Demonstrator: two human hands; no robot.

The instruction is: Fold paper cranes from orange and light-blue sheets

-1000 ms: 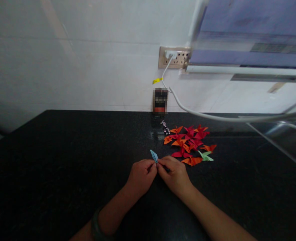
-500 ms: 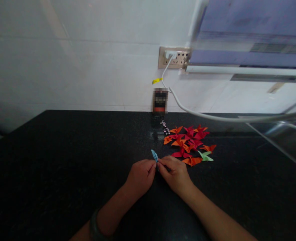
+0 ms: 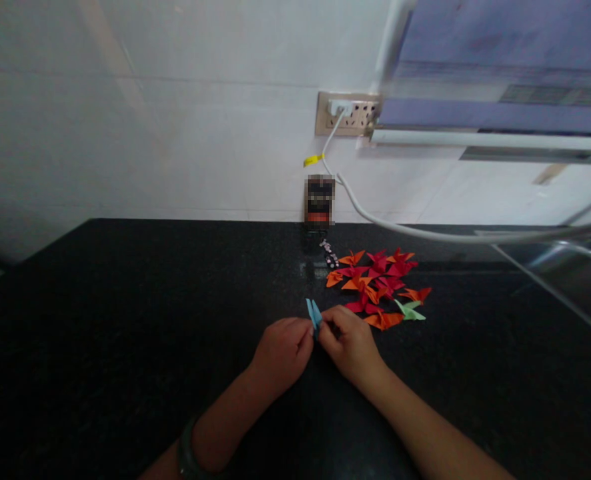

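My left hand (image 3: 281, 350) and my right hand (image 3: 348, 343) meet above a black countertop (image 3: 100, 320). Between their pinched fingertips stands a small folded piece of light blue paper (image 3: 314, 312), its pointed end sticking up. Both hands are closed on it. Just beyond my right hand lies a pile of folded paper pieces (image 3: 375, 287), mostly red and orange, with one pale green piece (image 3: 409, 310) at its right edge. A dark band shows on my left wrist.
A small dark box (image 3: 320, 201) stands against the white tiled wall behind the pile. A wall socket (image 3: 348, 115) has a white plug, and its white cable (image 3: 405, 228) runs off to the right. A blurred blue and white object fills the upper right.
The blue paper has turned slightly between my fingertips and now shows two narrow flaps. My hands stay in nearly the same spot.
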